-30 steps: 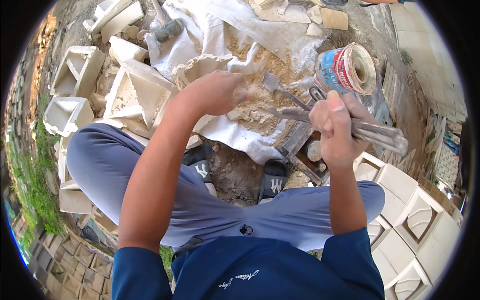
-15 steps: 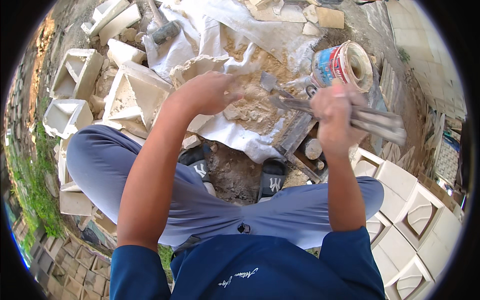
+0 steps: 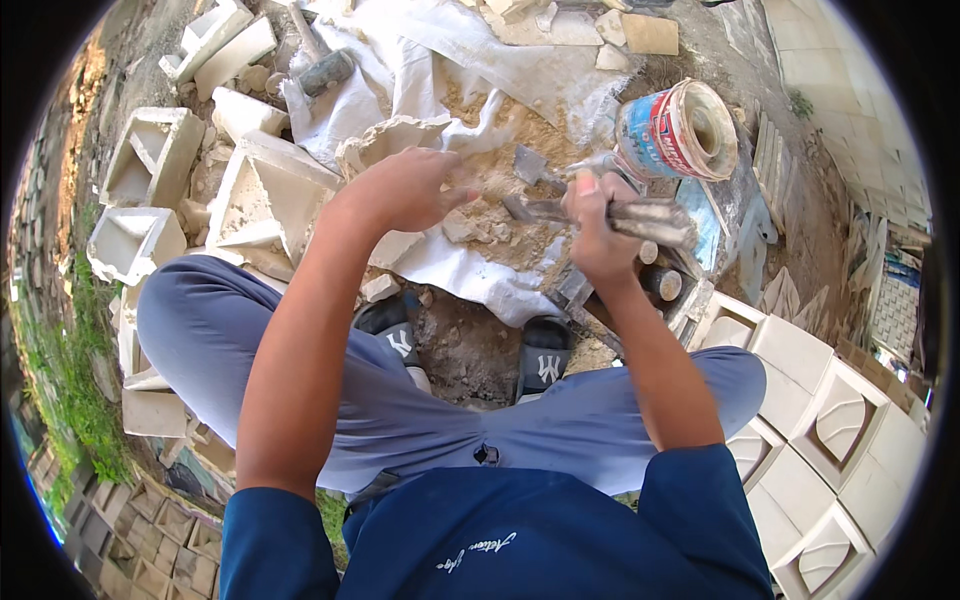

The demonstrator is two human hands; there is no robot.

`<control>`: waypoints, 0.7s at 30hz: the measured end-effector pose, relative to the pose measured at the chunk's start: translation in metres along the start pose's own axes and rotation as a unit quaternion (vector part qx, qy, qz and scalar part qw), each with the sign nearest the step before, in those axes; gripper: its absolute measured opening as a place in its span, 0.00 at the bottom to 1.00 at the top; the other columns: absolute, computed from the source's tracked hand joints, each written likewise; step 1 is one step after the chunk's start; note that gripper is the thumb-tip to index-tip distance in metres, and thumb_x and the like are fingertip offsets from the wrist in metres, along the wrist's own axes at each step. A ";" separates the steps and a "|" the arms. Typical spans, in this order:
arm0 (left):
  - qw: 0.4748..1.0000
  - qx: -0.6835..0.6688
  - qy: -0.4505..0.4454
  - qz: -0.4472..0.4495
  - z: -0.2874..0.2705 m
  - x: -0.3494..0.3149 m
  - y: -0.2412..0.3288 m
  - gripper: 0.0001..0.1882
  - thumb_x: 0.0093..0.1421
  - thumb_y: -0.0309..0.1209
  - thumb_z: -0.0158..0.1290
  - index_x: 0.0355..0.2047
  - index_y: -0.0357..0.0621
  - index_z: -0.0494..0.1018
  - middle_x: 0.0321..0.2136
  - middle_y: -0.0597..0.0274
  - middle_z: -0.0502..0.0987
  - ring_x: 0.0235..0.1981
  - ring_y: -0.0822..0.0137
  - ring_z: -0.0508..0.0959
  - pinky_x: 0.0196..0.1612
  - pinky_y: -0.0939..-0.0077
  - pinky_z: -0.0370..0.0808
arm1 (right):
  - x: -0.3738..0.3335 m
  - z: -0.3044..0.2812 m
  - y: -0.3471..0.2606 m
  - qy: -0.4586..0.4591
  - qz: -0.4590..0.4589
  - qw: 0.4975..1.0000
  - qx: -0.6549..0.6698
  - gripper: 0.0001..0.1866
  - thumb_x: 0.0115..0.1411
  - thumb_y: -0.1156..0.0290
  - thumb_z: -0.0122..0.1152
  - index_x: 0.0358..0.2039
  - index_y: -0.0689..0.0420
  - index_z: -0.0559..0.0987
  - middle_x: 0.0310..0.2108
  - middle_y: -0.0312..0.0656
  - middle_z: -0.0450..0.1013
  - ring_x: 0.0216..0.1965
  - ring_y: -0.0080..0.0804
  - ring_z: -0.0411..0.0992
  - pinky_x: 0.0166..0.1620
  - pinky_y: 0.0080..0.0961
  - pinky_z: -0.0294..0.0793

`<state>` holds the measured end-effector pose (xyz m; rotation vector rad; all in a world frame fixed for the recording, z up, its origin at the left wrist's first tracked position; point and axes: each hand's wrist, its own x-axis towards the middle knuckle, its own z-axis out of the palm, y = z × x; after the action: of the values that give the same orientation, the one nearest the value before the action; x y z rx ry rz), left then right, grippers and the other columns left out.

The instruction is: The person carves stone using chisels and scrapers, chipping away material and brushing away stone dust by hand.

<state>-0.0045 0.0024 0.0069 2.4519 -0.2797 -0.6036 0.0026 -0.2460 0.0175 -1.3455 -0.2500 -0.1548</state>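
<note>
My right hand [image 3: 600, 215] is wrapped round a long, worn tool [image 3: 650, 220]. Its dark narrow end points left over the pale rubble, and its thick back end sticks out to the right. Motion blur hides its exact kind. A flat metal blade [image 3: 530, 163] lies close by on the sandy dust. Over the near side of a broken pale stone piece [image 3: 390, 142], my left hand [image 3: 410, 190] hovers with thumb and fingers apart. Its fingertips are slightly blurred, and I see nothing held there; whether it touches the stone I cannot tell.
A paint bucket [image 3: 675, 130] stands at the far right of the dusty white sheet [image 3: 480, 275]. Hollow pale stone blocks [image 3: 150, 155] crowd the left; a hammer [image 3: 325, 72] lies behind them. Carved square blocks [image 3: 840, 420] are stacked at the right. Wooden pieces [image 3: 660, 283] lie beside my right forearm.
My right hand has swung left and slightly nearer with the tool, bringing its narrow end toward the rubble. My left hand has stayed almost in place, its thumb a little lower.
</note>
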 end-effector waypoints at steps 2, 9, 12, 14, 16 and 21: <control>0.999 -0.011 -0.052 -0.005 -0.004 0.005 0.001 0.27 0.68 0.49 0.52 0.54 0.39 0.73 0.50 0.43 0.77 0.56 0.46 0.73 0.60 0.57 0.69 | 0.002 -0.008 0.009 -0.116 -0.025 0.972 -0.202 0.16 0.68 0.74 0.55 0.20 0.55 0.71 0.17 0.28 0.67 0.18 0.16 0.62 0.21 0.20 0.58; 0.999 -0.015 -0.030 0.013 -0.006 0.000 0.001 0.26 0.68 0.49 0.52 0.54 0.39 0.73 0.50 0.43 0.77 0.56 0.46 0.73 0.59 0.57 0.69 | 0.024 0.030 -0.064 -0.022 0.045 0.998 0.043 0.18 0.70 0.71 0.55 0.20 0.54 0.68 0.16 0.27 0.61 0.16 0.15 0.57 0.20 0.20 0.54; 1.000 -0.001 -0.021 0.006 -0.004 0.003 0.004 0.25 0.68 0.49 0.51 0.53 0.41 0.74 0.49 0.43 0.77 0.56 0.46 0.73 0.60 0.57 0.69 | 0.004 0.005 0.001 -0.050 0.050 0.997 -0.040 0.18 0.70 0.70 0.55 0.21 0.55 0.68 0.16 0.28 0.63 0.17 0.16 0.58 0.21 0.21 0.55; 0.999 -0.012 -0.046 -0.009 -0.005 0.002 0.001 0.26 0.68 0.49 0.52 0.53 0.41 0.73 0.50 0.43 0.77 0.56 0.46 0.73 0.60 0.57 0.69 | -0.002 0.009 0.020 -0.066 0.063 0.988 -0.121 0.18 0.70 0.70 0.56 0.21 0.56 0.69 0.16 0.28 0.63 0.17 0.16 0.58 0.21 0.21 0.55; 0.999 -0.014 -0.051 -0.009 -0.005 0.002 0.001 0.26 0.68 0.50 0.52 0.54 0.40 0.73 0.51 0.43 0.76 0.56 0.46 0.73 0.60 0.57 0.69 | 0.007 0.023 0.008 -0.102 0.047 0.974 -0.199 0.18 0.70 0.69 0.58 0.21 0.56 0.71 0.17 0.28 0.64 0.19 0.15 0.59 0.22 0.20 0.56; 0.998 -0.028 -0.055 0.002 -0.011 0.000 0.005 0.28 0.67 0.50 0.52 0.56 0.38 0.72 0.51 0.43 0.76 0.57 0.46 0.73 0.61 0.57 0.68 | 0.018 0.034 -0.045 -0.084 0.046 0.991 -0.099 0.17 0.68 0.69 0.61 0.21 0.57 0.73 0.18 0.27 0.66 0.20 0.14 0.60 0.22 0.20 0.57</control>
<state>0.0005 0.0038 0.0175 2.3683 -0.3074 -0.7351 0.0053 -0.2222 0.0717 -1.5675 -0.3198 0.0108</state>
